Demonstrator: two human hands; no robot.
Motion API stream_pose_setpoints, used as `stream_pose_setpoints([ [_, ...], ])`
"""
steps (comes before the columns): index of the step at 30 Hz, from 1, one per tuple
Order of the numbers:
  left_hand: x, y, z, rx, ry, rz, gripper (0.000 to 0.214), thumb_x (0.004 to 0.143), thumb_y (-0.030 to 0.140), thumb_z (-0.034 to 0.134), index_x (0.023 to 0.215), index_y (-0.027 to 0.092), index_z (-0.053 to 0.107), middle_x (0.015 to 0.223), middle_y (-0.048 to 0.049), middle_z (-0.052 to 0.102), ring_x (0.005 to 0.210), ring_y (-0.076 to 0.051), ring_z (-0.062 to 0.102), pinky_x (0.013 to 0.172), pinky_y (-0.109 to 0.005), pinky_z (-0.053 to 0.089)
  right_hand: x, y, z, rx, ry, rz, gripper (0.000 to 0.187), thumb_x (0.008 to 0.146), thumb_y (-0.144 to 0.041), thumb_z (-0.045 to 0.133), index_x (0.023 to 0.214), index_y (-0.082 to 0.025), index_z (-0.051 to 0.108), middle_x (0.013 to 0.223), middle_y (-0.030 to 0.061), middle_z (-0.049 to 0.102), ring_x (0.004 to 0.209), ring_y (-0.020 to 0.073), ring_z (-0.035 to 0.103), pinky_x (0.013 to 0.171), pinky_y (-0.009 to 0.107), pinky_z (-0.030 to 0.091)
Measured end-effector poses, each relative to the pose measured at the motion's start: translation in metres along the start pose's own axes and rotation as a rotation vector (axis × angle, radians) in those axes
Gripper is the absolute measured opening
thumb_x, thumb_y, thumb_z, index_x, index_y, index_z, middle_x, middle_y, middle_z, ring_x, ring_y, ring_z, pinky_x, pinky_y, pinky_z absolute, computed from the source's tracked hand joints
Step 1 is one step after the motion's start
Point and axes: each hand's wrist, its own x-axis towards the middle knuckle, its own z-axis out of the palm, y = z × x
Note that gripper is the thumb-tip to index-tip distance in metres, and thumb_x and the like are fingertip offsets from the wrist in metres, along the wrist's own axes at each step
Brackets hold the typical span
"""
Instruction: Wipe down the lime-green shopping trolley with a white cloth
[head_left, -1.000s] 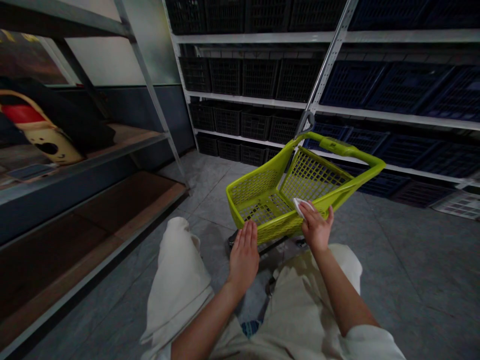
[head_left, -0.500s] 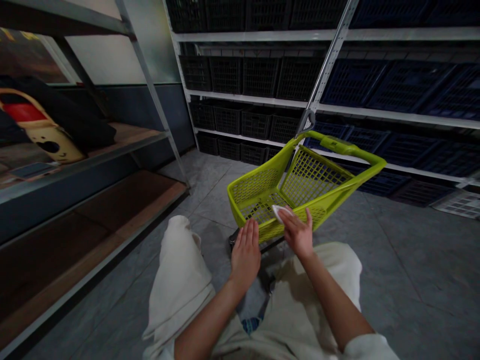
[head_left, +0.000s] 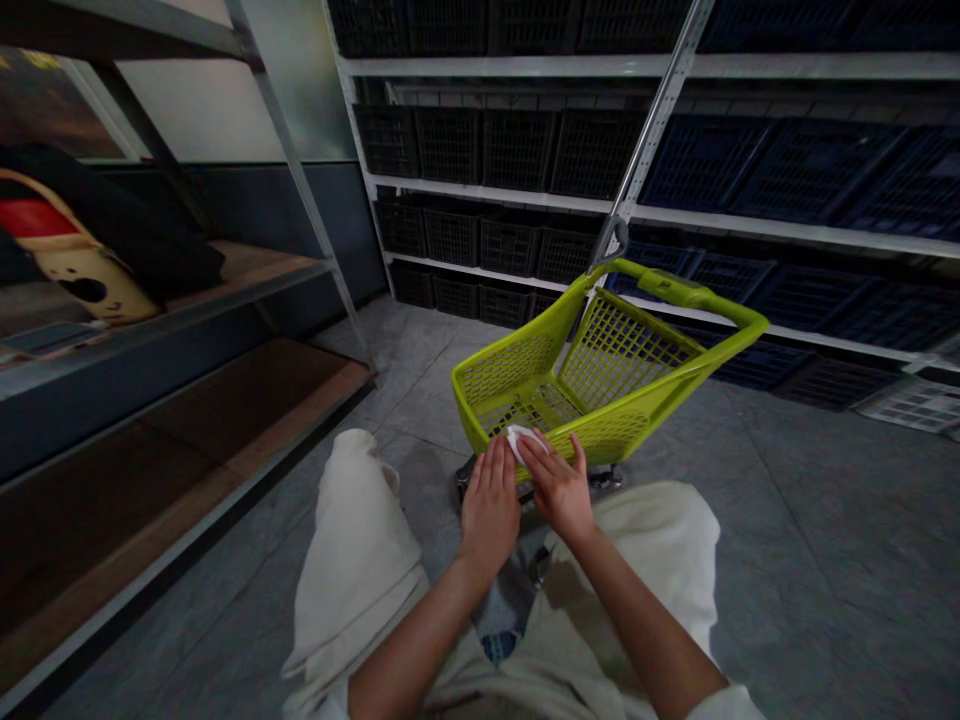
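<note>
Our right hand (head_left: 559, 490) pinches a white cloth (head_left: 517, 438) against the near rim of the green cart (head_left: 622, 350), at 12 o'clock from us. Our left hand (head_left: 491, 505), flat with its fingers together, touches that rim at the cloth's 9 o'clock. Dark crates (head_left: 517, 150) line the shelves beyond.

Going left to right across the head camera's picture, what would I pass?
Yellow-and-red object on the left shelf → left hand → white cloth → right hand → green cart's handle → dark blue crates.
</note>
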Motion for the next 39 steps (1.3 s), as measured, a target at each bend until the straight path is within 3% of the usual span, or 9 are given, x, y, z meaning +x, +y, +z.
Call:
stream_pose_setpoints([
  [7,-0.002,-0.002,0.002,0.003,-0.007,0.005,0.074,0.091,0.016,0.044,0.159,0.005,0.016,0.163,-0.0167,0.031,0.152,-0.025,0.028,0.123,-0.041,0.030,0.001,0.087,-0.016,-0.176,0.192,0.247,0.061,0.084,-0.006,0.045,0.140,-0.027,0.054,0.137,0.0050,0.066,0.134,0.0221,0.056,0.124,0.051,0.004],
  [11,-0.002,0.003,0.005,-0.005,0.009,-0.005,0.075,0.091,0.014,0.044,0.159,0.005,0.014,0.163,-0.0169,0.032,0.152,-0.025,0.027,0.122,-0.042,0.032,0.002,0.050,-0.005,-0.161,0.204,0.315,0.064,0.084,-0.008,0.046,0.145,-0.026,0.049,0.139,0.0072,0.064,0.137,0.0235,0.053,0.123,0.048,0.010],
  [16,-0.001,0.000,0.003,0.008,-0.001,0.003,0.074,0.091,0.013,0.043,0.159,0.004,0.016,0.163,-0.0184,0.032,0.152,-0.026,0.028,0.123,-0.042,0.030,0.000,-0.015,0.003,-0.057,0.002,0.109,0.068,0.081,-0.006,0.045,0.147,-0.023,0.047,0.143,0.0078,0.061,0.142,0.0210,0.046,0.124,0.045,0.009],
  [20,-0.002,-0.005,0.001,-0.018,0.014,0.020,0.080,0.090,0.013,0.043,0.160,0.007,0.006,0.163,-0.0175,0.031,0.152,-0.025,0.028,0.122,-0.043,0.031,-0.001,0.015,-0.008,-0.054,-0.066,0.043,0.075,0.076,-0.002,0.042,0.147,-0.027,0.046,0.145,0.0048,0.060,0.142,0.0190,0.046,0.124,0.048,0.003],
  [25,-0.005,-0.005,0.004,-0.037,0.018,0.022,0.078,0.092,0.014,0.042,0.160,0.007,0.005,0.163,-0.0175,0.031,0.152,-0.025,0.028,0.122,-0.042,0.031,-0.001,0.080,-0.018,-0.175,0.101,0.263,0.080,0.072,-0.001,0.041,0.147,-0.029,0.045,0.143,0.0048,0.061,0.139,0.0217,0.049,0.122,0.051,0.005],
  [29,-0.004,0.003,0.009,-0.052,0.031,0.000,0.080,0.090,0.014,0.044,0.160,0.006,0.005,0.163,-0.0182,0.031,0.152,-0.026,0.028,0.122,-0.042,0.031,-0.001,0.052,-0.007,-0.145,0.142,0.329,0.081,0.073,-0.002,0.043,0.150,-0.026,0.042,0.143,0.0070,0.061,0.141,0.0233,0.047,0.119,0.047,0.017],
  [34,-0.001,0.007,0.008,-0.044,0.034,-0.012,0.078,0.090,0.013,0.043,0.160,0.006,0.010,0.162,-0.0176,0.034,0.151,-0.027,0.031,0.122,-0.043,0.033,-0.002,-0.012,0.007,-0.041,0.018,0.121,0.081,0.075,-0.001,0.044,0.152,-0.026,0.040,0.142,0.0061,0.061,0.141,0.0206,0.047,0.119,0.042,0.018],
  [36,0.000,0.005,0.006,-0.037,0.031,-0.009,0.077,0.089,0.013,0.043,0.160,0.006,0.012,0.162,-0.0171,0.035,0.151,-0.026,0.031,0.122,-0.043,0.033,-0.001,-0.009,0.003,-0.033,-0.021,0.075,0.080,0.075,0.000,0.044,0.150,-0.028,0.042,0.142,0.0050,0.062,0.139,0.0202,0.049,0.120,0.044,0.014],
  [39,-0.002,0.000,0.003,-0.035,0.022,0.003,0.077,0.089,0.013,0.043,0.160,0.007,0.012,0.162,-0.0169,0.034,0.151,-0.026,0.030,0.122,-0.041,0.032,0.001,0.031,-0.009,-0.065,-0.014,0.094,0.078,0.074,0.000,0.043,0.147,-0.030,0.047,0.140,0.0040,0.064,0.138,0.0207,0.051,0.120,0.047,0.011],
])
